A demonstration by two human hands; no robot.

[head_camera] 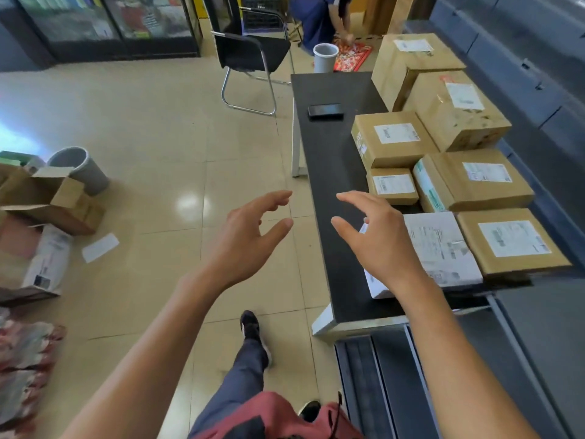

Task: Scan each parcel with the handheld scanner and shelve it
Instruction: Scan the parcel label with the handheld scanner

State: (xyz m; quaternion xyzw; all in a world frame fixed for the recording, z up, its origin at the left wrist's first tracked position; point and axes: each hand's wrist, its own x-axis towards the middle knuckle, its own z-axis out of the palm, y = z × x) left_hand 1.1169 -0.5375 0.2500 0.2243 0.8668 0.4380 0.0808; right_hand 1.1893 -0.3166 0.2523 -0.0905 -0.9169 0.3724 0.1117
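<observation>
The person's left hand (250, 236) hung in the air over the beige tiled floor (158, 122), fingers spread and loosely curved, holding nothing. The right hand (376, 239) was raised the same way above the near edge of the long black table (329, 160), fingers apart and lightly bent, empty as well, with its knuckles in front of a flat white parcel with a printed label (443, 248).

The brown cardboard parcels (474, 182), each bearing a white shipping label, sat crowded along the right side of the table, some touching one another and two larger ones at the far end. A slim black device lying flat (326, 110) rested alone on the bare left part of the tabletop, well apart from both hands; whether it was the scanner could not be told.

On the floor stood a black chair with a chrome frame (250, 58), a grey plastic bin (79, 169) and an opened cardboard box (53, 201).
</observation>
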